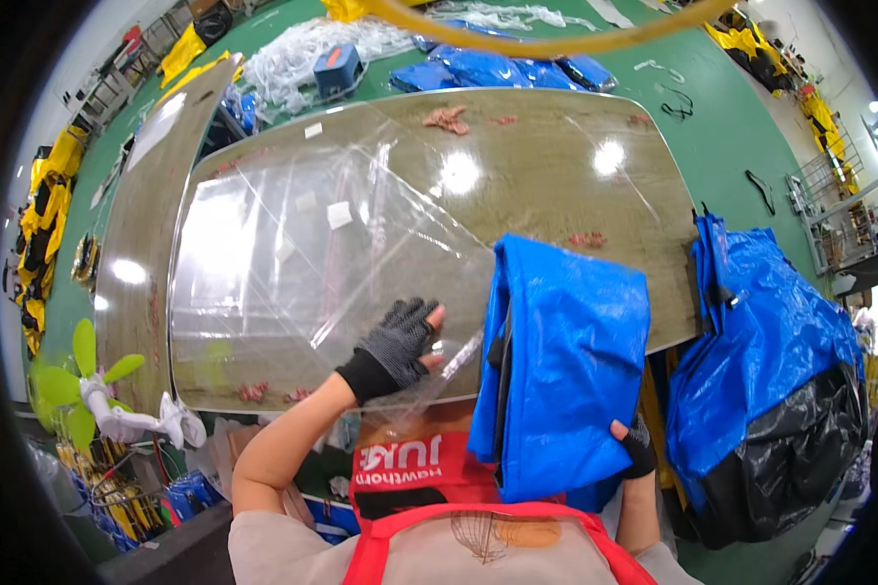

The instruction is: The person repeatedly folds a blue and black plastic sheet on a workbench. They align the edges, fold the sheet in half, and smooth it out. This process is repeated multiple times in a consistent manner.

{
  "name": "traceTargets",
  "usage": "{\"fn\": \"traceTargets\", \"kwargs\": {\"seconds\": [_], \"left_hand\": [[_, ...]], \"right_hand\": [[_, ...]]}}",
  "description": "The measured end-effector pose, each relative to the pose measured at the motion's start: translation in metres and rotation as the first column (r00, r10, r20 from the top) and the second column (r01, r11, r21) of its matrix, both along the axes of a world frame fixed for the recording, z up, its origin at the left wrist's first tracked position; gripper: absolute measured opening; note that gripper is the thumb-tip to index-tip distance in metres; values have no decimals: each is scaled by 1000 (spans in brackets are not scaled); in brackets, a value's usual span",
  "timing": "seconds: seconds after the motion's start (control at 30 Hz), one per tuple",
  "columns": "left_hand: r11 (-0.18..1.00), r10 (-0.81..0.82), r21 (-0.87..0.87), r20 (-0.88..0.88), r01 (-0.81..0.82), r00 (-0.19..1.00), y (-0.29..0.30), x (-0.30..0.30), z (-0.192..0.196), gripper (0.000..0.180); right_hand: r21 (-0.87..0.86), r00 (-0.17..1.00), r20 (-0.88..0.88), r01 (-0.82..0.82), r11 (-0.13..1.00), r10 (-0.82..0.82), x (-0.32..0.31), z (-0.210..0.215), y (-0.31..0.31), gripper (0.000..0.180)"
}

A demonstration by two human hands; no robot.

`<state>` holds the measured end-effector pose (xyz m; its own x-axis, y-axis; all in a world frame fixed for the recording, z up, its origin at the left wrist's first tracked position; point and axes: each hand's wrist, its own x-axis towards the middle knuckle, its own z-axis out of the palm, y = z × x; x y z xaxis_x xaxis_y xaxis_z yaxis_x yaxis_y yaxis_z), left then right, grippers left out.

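Note:
My left hand (397,346), in a dark fingerless glove, pinches the near edge of a clear plastic bag (293,244) between thumb and fingers. The bag lies flat and wrinkled over the left half of the table. A folded blue tarpaulin piece (576,341) with a dark edging strip leans over the table's front edge at the right. Its lower right side is in my right hand (634,448), gloved the same way, thumb on top and the other fingers hidden beneath. A white paper square (339,214) shows on the bag.
The brown table (537,166) has rounded corners and reddish scraps. More blue and black tarpaulin (751,361) hangs at its right. A green fan (86,380) stands near left. Beyond lie blue bundles (498,68), white plastic (307,54) and a blue box (338,70).

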<state>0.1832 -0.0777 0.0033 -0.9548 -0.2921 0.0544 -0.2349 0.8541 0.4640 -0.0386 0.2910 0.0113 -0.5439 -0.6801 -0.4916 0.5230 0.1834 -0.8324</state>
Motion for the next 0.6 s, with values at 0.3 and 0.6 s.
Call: {"fn": "traceTargets", "kwargs": {"seconds": [0.3, 0.6], "left_hand": [[907, 307, -310, 19, -286, 952, 12, 10, -13, 49], [963, 255, -57, -115, -262, 960, 2, 24, -38, 43]], "right_hand": [[109, 970, -128, -195, 975, 208, -16, 1, 7, 80], [94, 956, -50, -283, 955, 288, -20, 21, -8, 79]]}}
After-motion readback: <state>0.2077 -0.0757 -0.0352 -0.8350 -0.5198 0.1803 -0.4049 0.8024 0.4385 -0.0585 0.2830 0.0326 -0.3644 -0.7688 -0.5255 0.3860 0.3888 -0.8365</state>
